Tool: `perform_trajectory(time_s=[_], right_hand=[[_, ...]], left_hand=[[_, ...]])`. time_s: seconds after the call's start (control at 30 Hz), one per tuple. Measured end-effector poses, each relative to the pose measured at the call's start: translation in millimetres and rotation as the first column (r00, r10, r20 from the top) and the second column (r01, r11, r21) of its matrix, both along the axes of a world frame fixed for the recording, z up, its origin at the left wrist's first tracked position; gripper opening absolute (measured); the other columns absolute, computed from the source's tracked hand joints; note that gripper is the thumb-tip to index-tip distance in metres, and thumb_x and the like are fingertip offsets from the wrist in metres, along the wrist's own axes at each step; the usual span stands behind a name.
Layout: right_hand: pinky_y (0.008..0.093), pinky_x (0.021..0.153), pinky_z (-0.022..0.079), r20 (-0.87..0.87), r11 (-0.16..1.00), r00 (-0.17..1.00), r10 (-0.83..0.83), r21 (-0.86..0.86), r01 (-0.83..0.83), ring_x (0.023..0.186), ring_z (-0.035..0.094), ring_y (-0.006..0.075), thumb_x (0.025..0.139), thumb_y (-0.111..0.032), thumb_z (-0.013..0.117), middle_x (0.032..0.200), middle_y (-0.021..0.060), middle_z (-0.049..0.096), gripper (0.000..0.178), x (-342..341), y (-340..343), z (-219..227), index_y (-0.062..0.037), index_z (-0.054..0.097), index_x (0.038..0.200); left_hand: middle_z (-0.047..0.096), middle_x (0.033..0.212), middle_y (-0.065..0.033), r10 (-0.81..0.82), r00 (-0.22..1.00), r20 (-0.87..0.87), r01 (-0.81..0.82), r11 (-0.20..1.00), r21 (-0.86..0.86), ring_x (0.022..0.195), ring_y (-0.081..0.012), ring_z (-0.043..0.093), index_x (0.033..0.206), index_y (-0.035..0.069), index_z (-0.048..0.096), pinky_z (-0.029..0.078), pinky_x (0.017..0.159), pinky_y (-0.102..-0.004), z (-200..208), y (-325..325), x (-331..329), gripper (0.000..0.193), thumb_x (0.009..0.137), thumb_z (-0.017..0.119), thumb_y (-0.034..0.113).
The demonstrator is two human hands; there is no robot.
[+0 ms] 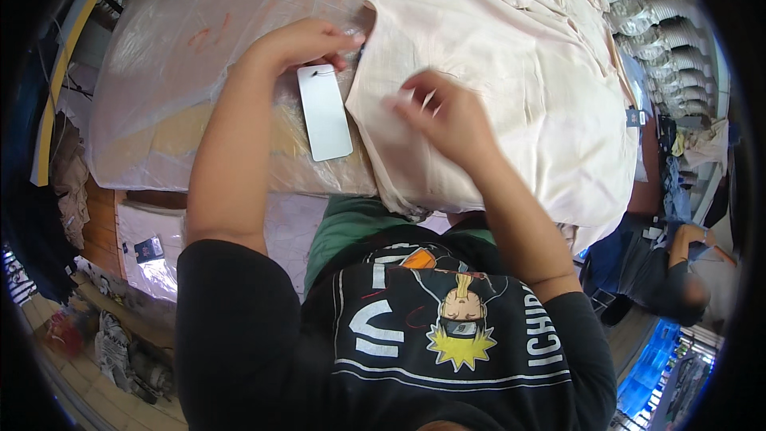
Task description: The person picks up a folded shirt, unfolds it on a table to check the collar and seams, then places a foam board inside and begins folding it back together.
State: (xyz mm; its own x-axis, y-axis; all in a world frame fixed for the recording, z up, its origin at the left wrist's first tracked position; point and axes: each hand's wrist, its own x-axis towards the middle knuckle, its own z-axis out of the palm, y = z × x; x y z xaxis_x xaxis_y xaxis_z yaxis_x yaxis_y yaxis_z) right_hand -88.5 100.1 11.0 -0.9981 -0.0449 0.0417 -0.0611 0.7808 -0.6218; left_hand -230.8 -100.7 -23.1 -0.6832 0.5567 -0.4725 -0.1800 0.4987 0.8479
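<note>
A pale cream garment [511, 104] lies spread over the right part of the surface in front of me. At its left edge is my left hand [307, 41], its fingers bent and drawn together. A blank white hang tag [325, 116] hangs from a short dark string just below those fingers. Part of the string is hidden by the hand. Over the garment, right of the tag, my right hand [447, 112] has curled fingers whose tips are smeared by motion. Whether it holds anything does not show.
Left of the garment lies a large plastic-wrapped bundle [175, 56]. Several plastic-wrapped rolls [670, 56] line the right side. Below the bundle sits a bagged pale garment [155, 247] with a dark tag. Another person [674, 275] is at the lower right, near blue crates [650, 367].
</note>
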Motion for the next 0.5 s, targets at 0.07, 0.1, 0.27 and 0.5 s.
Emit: perform_trajectory(time_s=[0.07, 0.1, 0.27, 0.5], right_hand=[[0.0401, 0.057, 0.05, 0.032, 0.97, 0.995, 0.091, 0.222, -0.096, 0.063, 0.063, 0.0315, 0.072, -0.047, 0.07, 0.07, 0.0131, 0.063, 0.044, 35, -23, -3, -0.006, 0.059, 0.084], [0.0412, 0.057, 0.05, 0.124, 0.954, 0.984, 0.127, 0.255, -0.156, 0.062, 0.063, 0.0334, 0.073, -0.046, 0.069, 0.07, 0.0152, 0.063, 0.043, 43, -30, -5, -0.0058, 0.058, 0.083], [0.041, 0.058, 0.05, 0.186, 0.944, 0.972, 0.141, 0.272, -0.189, 0.06, 0.062, 0.0324, 0.077, -0.034, 0.068, 0.071, 0.0179, 0.063, 0.035, 43, -24, -14, -0.0016, 0.058, 0.084], [0.022, 0.048, 0.045, 0.41, 0.789, 0.911, -0.042, -0.545, 0.282, 0.053, 0.056, 0.009, 0.089, -0.014, 0.055, 0.069, 0.0031, 0.061, 0.014, 41, 29, -9, -0.0012, 0.06, 0.092]], left_hand=[[0.064, 0.095, -0.0068, -0.048, 0.985, -0.167, 0.044, 0.999, -0.027, 0.08, -0.0131, 0.061, 0.124, 0.002, 0.049, 0.048, 0.071, -0.0252, -10, -15, 8, 0.054, 0.08, 0.068, 0.026], [0.064, 0.095, -0.0065, -0.096, 0.979, -0.18, 0.089, 0.995, -0.043, 0.08, -0.0128, 0.061, 0.125, 0.003, 0.049, 0.048, 0.072, -0.0255, -9, -20, 8, 0.054, 0.079, 0.069, 0.024], [0.064, 0.089, -0.0035, -0.11, 0.886, -0.451, 0.065, 0.991, -0.114, 0.08, -0.0111, 0.059, 0.124, 0.007, 0.051, 0.046, 0.072, -0.0255, 3, -33, -13, 0.051, 0.077, 0.069, 0.015], [0.065, 0.086, -0.0044, 0.222, 0.712, -0.666, -0.148, 0.975, 0.167, 0.077, -0.0127, 0.06, 0.103, 0.005, 0.063, 0.048, 0.071, -0.0259, 15, 4, 21, 0.024, 0.082, 0.063, 0.016]])
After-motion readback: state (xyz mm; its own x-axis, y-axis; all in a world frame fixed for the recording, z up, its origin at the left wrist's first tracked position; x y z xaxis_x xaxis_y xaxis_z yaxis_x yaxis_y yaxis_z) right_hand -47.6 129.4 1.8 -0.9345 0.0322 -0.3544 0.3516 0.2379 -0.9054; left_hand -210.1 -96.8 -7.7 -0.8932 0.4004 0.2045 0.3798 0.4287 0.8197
